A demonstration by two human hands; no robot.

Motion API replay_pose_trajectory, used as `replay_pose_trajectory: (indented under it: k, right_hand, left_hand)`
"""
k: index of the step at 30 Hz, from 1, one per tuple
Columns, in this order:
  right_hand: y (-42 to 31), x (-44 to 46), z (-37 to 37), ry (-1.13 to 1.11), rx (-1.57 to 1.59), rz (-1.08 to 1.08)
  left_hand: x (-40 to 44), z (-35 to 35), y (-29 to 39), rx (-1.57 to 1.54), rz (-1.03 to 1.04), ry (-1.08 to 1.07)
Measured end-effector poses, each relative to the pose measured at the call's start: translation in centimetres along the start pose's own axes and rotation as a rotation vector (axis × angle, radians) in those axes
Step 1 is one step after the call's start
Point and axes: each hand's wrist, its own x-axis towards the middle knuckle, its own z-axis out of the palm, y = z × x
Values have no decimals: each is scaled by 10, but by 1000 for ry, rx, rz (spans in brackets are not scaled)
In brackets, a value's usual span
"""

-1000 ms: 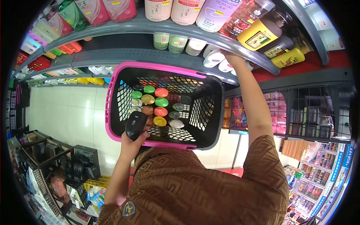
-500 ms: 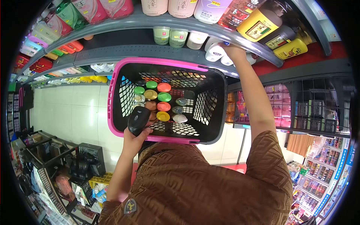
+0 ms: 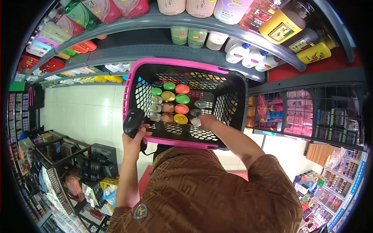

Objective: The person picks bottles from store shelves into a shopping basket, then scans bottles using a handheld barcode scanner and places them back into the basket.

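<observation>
My left hand (image 3: 135, 140) is closed round a black handheld device (image 3: 133, 122) at the front left corner of a black basket with a pink rim (image 3: 175, 143). Inside the basket, several bottles stand in rows, with green, red, gold, brown and yellow tops, among them a yellow one (image 3: 180, 119). My right hand (image 3: 208, 121) reaches into the basket, its fingers at a white bottle (image 3: 196, 121) in the front right of the group. The fingertips are partly hidden, and they look closed on that bottle.
White bottles with blue caps (image 3: 253, 58) stand on the lower shelf (image 3: 155, 53) beyond the basket. Large shampoo bottles (image 3: 281, 27) line the shelf above. A wire rack (image 3: 311, 112) with pink packs is at the right, black racks and crates (image 3: 99, 159) at the lower left.
My right hand has come down from the white bottles on the shelf into the basket. The basket appears further right in view. My left hand still holds the black device, now turned a little.
</observation>
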Motion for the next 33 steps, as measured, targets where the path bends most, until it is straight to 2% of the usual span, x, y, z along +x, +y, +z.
replay_pose_trajectory:
  k: [2, 5, 10, 12, 13, 16, 18, 22, 24, 28, 33]
  right_hand:
    - [4, 12, 23, 10, -9, -50]
    - [8, 31, 51, 86, 10, 18]
    - [6, 31, 42, 75, 55, 44]
    - [11, 32, 44, -23, 171, 116]
    - [8, 23, 45, 63, 170, 103]
    - [16, 33, 60, 101, 179, 60]
    - [17, 39, 58, 28, 227, 128]
    - [12, 30, 47, 120, 116, 132]
    - [10, 27, 39, -10, 249, 237]
    - [5, 14, 37, 127, 270, 285]
    - [-2, 6, 40, 139, 271, 332]
  left_hand:
    - [1, -7, 1, 17, -1, 19]
    - [1, -12, 7, -2, -2, 64]
    - [2, -20, 8, 54, -10, 2]
    - [3, -24, 13, 50, -20, -25]
    - [6, -30, 16, 39, -3, -48]
    - [7, -45, 13, 28, -3, -67]
    - [4, -55, 10, 31, -15, -81]
    - [5, -70, 9, 26, -27, -133]
    - [6, -77, 8, 21, -26, -154]
    - [13, -84, 8, 56, -33, -231]
    - [21, -87, 4, 97, -17, -308]
